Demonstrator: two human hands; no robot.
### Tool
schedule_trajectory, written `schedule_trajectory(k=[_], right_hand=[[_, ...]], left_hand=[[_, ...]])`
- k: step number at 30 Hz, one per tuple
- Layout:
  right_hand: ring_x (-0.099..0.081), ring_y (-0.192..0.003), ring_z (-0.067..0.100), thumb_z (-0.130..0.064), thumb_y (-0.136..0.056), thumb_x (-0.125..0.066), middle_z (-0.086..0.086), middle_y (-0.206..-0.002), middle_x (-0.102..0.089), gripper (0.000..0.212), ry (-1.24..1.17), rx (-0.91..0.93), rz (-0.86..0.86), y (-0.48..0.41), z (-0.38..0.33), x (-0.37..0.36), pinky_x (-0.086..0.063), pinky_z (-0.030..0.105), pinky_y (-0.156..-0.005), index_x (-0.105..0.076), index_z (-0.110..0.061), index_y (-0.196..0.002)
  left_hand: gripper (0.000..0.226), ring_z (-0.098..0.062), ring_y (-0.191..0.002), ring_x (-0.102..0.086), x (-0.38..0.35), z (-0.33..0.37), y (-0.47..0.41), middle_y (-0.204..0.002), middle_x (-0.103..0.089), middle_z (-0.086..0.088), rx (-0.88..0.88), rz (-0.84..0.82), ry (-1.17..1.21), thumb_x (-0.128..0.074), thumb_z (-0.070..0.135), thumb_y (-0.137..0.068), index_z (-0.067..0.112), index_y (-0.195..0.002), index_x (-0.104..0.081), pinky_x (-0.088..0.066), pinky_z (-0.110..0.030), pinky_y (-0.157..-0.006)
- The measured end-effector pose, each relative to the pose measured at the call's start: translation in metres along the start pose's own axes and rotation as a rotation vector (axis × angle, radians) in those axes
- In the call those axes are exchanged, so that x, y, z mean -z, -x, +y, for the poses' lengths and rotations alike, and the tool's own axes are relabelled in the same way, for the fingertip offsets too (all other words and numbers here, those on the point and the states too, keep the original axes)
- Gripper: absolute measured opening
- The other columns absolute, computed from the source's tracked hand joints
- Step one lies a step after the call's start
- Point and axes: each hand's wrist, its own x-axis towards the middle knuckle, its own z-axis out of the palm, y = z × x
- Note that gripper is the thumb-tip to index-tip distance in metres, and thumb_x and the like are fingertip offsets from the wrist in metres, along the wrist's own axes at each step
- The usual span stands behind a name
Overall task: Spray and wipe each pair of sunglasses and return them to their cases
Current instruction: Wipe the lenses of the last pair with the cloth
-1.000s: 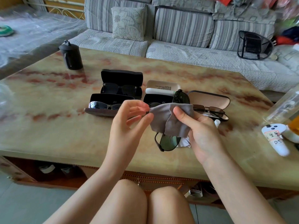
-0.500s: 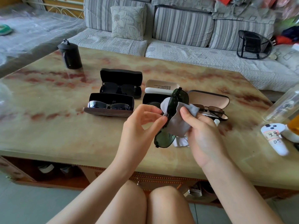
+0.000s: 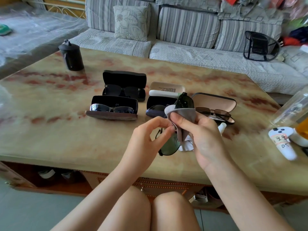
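Above the marbled tabletop (image 3: 50,134), the green-lensed sunglasses (image 3: 170,145) stood on end in mid-air, one lens over the other. The left hand (image 3: 148,137) pinched the frame by the bridge, fingers curled; the right hand (image 3: 206,135) pinched the grey cloth (image 3: 185,114) round the upper lens. Behind them, open cases (image 3: 124,77) sat clustered on the tabletop, the beige-lined case (image 3: 215,101) at right with brown sunglasses (image 3: 215,113) lying across it

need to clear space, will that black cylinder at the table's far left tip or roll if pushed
The black cylinder stands upright, taller than wide, so a high push may tip it. Once on its round side it would probably roll on the glossy table.
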Motion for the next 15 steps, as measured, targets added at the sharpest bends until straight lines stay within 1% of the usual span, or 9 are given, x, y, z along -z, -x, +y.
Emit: schedule_trajectory(k=[2, 3, 4, 6, 7, 8, 10, 13, 15], right_hand=[[-0.07, -0.085, 0.022, -0.032, -0.062, -0.077, 0.012, -0.092, -0.075, 0.036, 0.022, 0.007, 0.022, -0.003, -0.001, -0.001, -0.053, 0.04, -0.085, -0.076, -0.011, -0.092], [-0.07, -0.085, 0.025, -0.036, -0.064, -0.077, 0.016, -0.092, -0.075, 0.035, 0.033, 0.004, 0.023, -0.005, -0.001, -0.003, -0.051, 0.042, -0.086, -0.077, -0.012, -0.089], [-0.069, -0.081, 0.025, -0.037, -0.068, -0.076, 0.019, -0.089, -0.074, 0.031, 0.016, -0.005, 0.025, -0.006, -0.004, -0.006, -0.051, 0.04, -0.083, -0.076, -0.011, -0.084], [-0.066, -0.061, 0.017, -0.03, -0.08, -0.071, 0.012, -0.065, -0.069, 0.025, -0.077, -0.003, 0.06, -0.011, -0.01, -0.01, -0.053, 0.026, -0.067, -0.073, -0.011, -0.064], [-0.062, -0.054, 0.015, -0.027, -0.083, -0.069, 0.006, -0.055, -0.064, 0.032, -0.107, 0.013, 0.086, -0.015, -0.013, -0.01, -0.051, 0.022, -0.061, -0.071, -0.013, -0.054], [-0.059, -0.054, 0.014, -0.029, -0.082, -0.07, 0.002, -0.051, -0.061, 0.036, -0.099, 0.022, 0.103, -0.018, -0.016, -0.011, -0.049, 0.023, -0.062, -0.07, -0.016, -0.049], [-0.058, -0.058, 0.012, -0.034, -0.077, -0.073, -0.004, -0.052, -0.062, 0.033, -0.075, 0.031, 0.136, -0.023, -0.016, -0.011, -0.046, 0.024, -0.068, -0.071, -0.02, -0.047], [-0.064, -0.056, 0.006, -0.022, -0.087, -0.067, -0.006, -0.059, -0.068, 0.036, -0.152, 0.012, 0.112, -0.026, -0.011, -0.007, -0.052, 0.019, -0.06, -0.074, -0.021, -0.052], [-0.067, -0.064, 0.011, -0.019, -0.085, -0.068, -0.001, -0.067, -0.071, 0.02, -0.164, 0.007, 0.053, -0.022, -0.008, -0.005, -0.056, 0.026, -0.067, -0.076, -0.018, -0.067]], left_hand=[[0.006, 0.002, -0.096, -0.062, 0.002, -0.002, -0.001, -0.089, -0.068, 0.016, -0.012, -0.015, -0.045, -0.062, 0.018, -0.093, 0.016, -0.091, -0.068, -0.048, -0.021, -0.082], [0.006, 0.006, -0.1, -0.06, 0.003, -0.002, -0.001, -0.093, -0.069, 0.017, -0.013, -0.015, -0.059, -0.063, 0.018, -0.092, 0.016, -0.092, -0.068, -0.047, -0.017, -0.082], [0.007, 0.009, -0.103, -0.059, 0.003, -0.002, 0.0, -0.097, -0.069, 0.017, -0.014, -0.013, -0.073, -0.064, 0.02, -0.091, 0.016, -0.093, -0.069, -0.045, -0.014, -0.082], [0.009, 0.007, -0.108, -0.058, 0.003, -0.002, 0.0, -0.105, -0.07, 0.014, -0.025, -0.011, -0.1, -0.065, 0.024, -0.089, 0.018, -0.093, -0.071, -0.043, -0.011, -0.081], [0.012, 0.006, -0.109, -0.059, 0.002, -0.002, 0.0, -0.108, -0.07, 0.013, -0.034, -0.014, -0.098, -0.065, 0.026, -0.089, 0.017, -0.092, -0.072, -0.043, -0.012, -0.083], [0.017, 0.005, -0.11, -0.059, 0.002, -0.002, 0.001, -0.109, -0.07, 0.011, -0.037, -0.019, -0.079, -0.065, 0.03, -0.088, 0.016, -0.093, -0.072, -0.045, -0.015, -0.087], [0.027, 0.003, -0.112, -0.059, 0.002, -0.001, 0.002, -0.108, -0.071, 0.009, -0.025, -0.013, -0.038, -0.062, 0.037, -0.086, 0.013, -0.094, -0.072, -0.049, -0.024, -0.094], [0.016, 0.003, -0.107, -0.061, 0.003, 0.001, 0.002, -0.099, -0.073, 0.01, 0.018, 0.008, -0.012, -0.063, 0.028, -0.09, 0.016, -0.093, -0.072, -0.05, -0.028, -0.092], [0.01, 0.0, -0.102, -0.063, 0.004, 0.001, 0.002, -0.094, -0.073, 0.011, 0.036, 0.026, 0.003, -0.063, 0.024, -0.092, 0.018, -0.092, -0.071, -0.051, -0.03, -0.089]])
